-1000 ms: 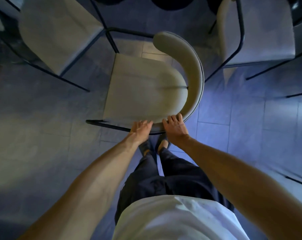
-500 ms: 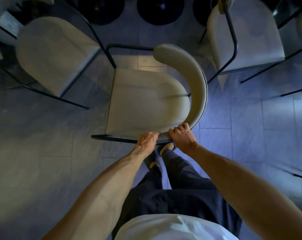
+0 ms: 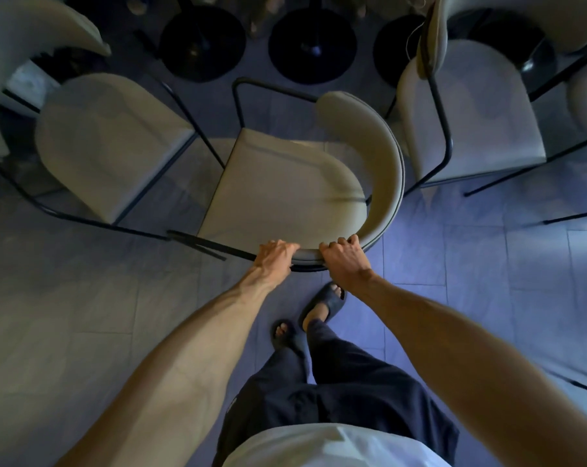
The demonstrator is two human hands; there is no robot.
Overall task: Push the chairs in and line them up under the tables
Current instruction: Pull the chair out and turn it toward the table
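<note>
Ahead of the body, both hands — left hand, right hand — grip the chair backrest.

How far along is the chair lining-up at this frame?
Looks done: the left chair and right chair sit close by the black table bases. In hand: the left hand and right hand grip the middle chair by its curved backrest. Left: that chair sits skewed and further out than its neighbours, so it needs squaring and pushing in.

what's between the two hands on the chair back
Only a bare stretch of the chair's curved backrest; the left hand and right hand grip it on either side, in the head view.
</note>
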